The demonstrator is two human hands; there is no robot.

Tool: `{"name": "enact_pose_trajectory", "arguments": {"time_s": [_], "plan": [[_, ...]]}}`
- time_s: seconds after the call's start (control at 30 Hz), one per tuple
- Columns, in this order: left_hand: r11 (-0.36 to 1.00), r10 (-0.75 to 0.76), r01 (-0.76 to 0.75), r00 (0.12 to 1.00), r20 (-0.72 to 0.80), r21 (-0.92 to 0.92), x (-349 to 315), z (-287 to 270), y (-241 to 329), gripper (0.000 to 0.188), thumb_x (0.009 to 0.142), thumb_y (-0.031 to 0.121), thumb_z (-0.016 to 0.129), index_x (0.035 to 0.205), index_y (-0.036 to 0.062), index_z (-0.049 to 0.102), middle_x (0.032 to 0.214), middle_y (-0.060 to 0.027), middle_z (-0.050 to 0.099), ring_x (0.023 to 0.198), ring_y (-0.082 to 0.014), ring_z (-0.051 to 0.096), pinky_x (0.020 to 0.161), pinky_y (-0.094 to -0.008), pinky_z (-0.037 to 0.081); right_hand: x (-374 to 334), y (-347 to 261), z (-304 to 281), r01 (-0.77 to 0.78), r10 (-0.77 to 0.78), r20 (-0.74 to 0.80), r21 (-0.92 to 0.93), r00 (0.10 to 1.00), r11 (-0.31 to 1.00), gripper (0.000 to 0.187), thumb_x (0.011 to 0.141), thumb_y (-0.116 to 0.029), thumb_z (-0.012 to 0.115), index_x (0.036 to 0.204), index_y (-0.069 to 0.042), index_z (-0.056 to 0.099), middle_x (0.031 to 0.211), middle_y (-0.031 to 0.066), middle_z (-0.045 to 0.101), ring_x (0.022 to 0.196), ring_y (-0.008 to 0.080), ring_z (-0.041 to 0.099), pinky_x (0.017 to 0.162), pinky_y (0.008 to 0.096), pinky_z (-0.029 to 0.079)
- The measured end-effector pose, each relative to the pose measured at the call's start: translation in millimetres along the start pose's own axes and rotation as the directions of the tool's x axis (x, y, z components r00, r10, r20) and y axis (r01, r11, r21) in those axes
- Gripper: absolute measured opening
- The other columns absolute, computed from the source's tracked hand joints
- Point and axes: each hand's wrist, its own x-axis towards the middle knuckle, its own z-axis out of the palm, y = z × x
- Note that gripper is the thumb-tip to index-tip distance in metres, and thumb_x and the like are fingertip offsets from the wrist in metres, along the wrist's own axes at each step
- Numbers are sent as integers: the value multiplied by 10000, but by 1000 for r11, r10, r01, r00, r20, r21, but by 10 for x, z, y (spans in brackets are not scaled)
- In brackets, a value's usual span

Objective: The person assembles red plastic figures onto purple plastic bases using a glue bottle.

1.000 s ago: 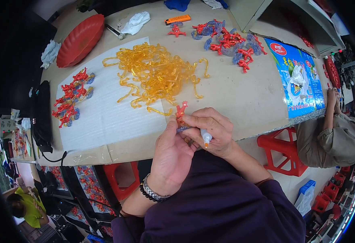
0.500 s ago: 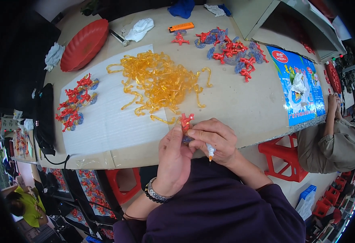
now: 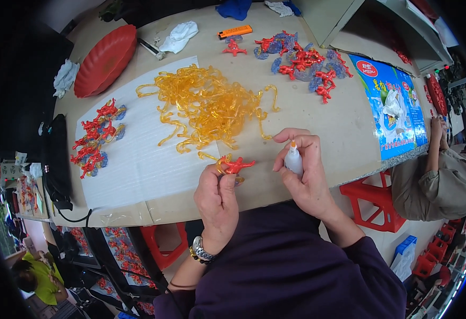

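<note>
Table: brown-covered worktop (image 3: 328,133), white sheet (image 3: 121,178) on its left part, blue printed poster (image 3: 392,111) at right
Far left: red scalloped dish (image 3: 105,61)
Stock: translucent yellow pile (image 3: 206,106) at centre; red-and-violet clusters at left (image 3: 95,138) and far right (image 3: 307,64)
Room: red stool (image 3: 374,204) and seated co-worker (image 3: 435,186) at right; person in yellow-green (image 3: 39,276) at near left
Red figure (image 3: 236,166): glossy, limbs spread, one pointing right; yellow curve against its left side, can't tell if joined; over near table edge
Left hand (image 3: 217,194): thumb and fingers pinched on figure
Right hand (image 3: 310,175): fingers loosely curled round white bottle (image 3: 293,161), index finger extended left; orange tip up, apart from figure
</note>
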Motion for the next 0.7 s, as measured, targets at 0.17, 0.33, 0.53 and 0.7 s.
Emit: {"name": "enact_pose_trajectory", "arguments": {"time_s": [0.17,0.33,0.53,0.7], "plan": [[974,142,-133,989,-38,184,37,-57,15,107,892,27,575,981,-28,549,850,-143,612,721,-252,622,647,-317,502,18,-138,-88,56,-46,48,-232,998,971,353,832,72,559,1142,-10,413,1182,126,404,851,151,575,761,279,473],[835,413,-374,911,-12,403,99,-84,22,201,812,-7,651,987,-43,561,914,-178,605,822,-335,610,721,-370,511,-20,-153,-184,37,-48,-66,-155,997,987,357,778,-7,719,1063,8,504,1077,138,530,910,181,614,784,275,494],[611,617,-634,757,218,474,180,-172,-29,281,757,-4,707,995,-79,576,957,-200,589,859,-344,605,741,-390,518,-24,-207,-238,194,-195,-137,-17,971,981,306,761,8,735,979,-15,522,1037,168,626,903,156,613,762,267,493],[502,630,-721,683,369,478,166,-175,-56,333,709,4,737,997,-89,598,969,-188,590,897,-335,598,773,-394,523,-25,-183,-279,316,-301,-156,82,941,945,320,769,-7,726,1007,-9,511,1036,190,629,889,180,623,739,261,498]]}}
